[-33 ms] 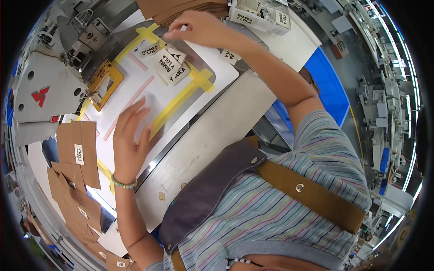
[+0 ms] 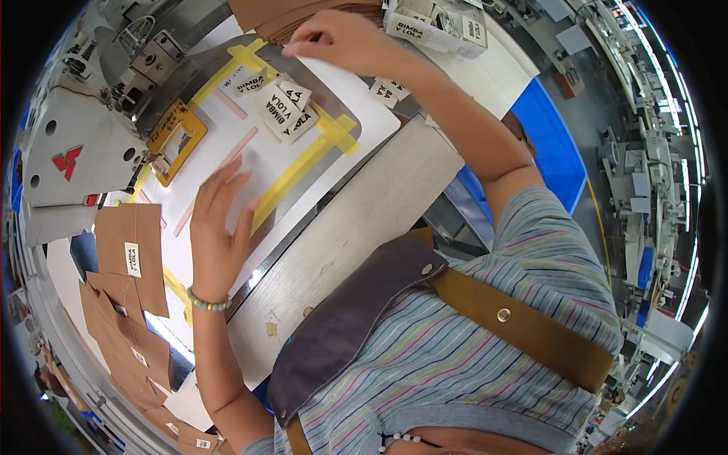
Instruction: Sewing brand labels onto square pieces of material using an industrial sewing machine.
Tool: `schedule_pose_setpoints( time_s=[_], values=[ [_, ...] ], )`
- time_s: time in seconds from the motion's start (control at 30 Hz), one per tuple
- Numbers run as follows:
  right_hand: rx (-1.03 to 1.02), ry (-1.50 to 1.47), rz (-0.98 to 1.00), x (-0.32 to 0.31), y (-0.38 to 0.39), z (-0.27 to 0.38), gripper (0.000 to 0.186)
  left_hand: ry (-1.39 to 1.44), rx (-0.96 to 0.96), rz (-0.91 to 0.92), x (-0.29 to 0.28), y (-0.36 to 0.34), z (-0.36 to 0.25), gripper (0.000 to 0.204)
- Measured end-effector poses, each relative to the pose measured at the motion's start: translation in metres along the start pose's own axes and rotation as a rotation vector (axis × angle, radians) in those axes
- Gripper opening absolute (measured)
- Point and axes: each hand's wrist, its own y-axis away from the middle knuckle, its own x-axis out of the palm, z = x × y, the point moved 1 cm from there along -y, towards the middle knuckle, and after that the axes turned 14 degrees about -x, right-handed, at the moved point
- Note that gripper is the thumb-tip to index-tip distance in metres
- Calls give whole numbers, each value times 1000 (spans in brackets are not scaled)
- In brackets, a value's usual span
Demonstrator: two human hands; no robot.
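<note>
Fingers (image 2: 212,186) of the left hand (image 2: 216,239) are spread, gripping nothing, over the white sheet (image 2: 375,117); those of the right hand (image 2: 345,45) are bent beside the brown stack (image 2: 265,17), and it cannot be told whether they are clamped on anything. The worktop (image 2: 356,197) runs between the wearer and that sheet, with the machine (image 2: 87,140) at the far left, overlapping brown pieces (image 2: 129,227) below it, and a white box (image 2: 447,45) near the right wrist. A yellow frame (image 2: 167,129) sits by the machine, and loose labels (image 2: 280,110) lie overlapping on the sheet, between the two hands.
</note>
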Motion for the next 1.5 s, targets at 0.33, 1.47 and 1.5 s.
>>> schedule_pose_setpoints(
  time_s=[0.33, 1.47, 1.5],
  values=[
    [302, 219, -239, -88, 128, -9, 35, -224, 148, -234, 63, -88, -9, 95],
    [435, -250, -263, -102, 183, -29, 23, -176, 283, -119, 72, -61, -61, 73],
    [430, -237, -317, -99, 181, -31, 22, -174, 282, -122, 70, -55, -59, 73]
  ],
)
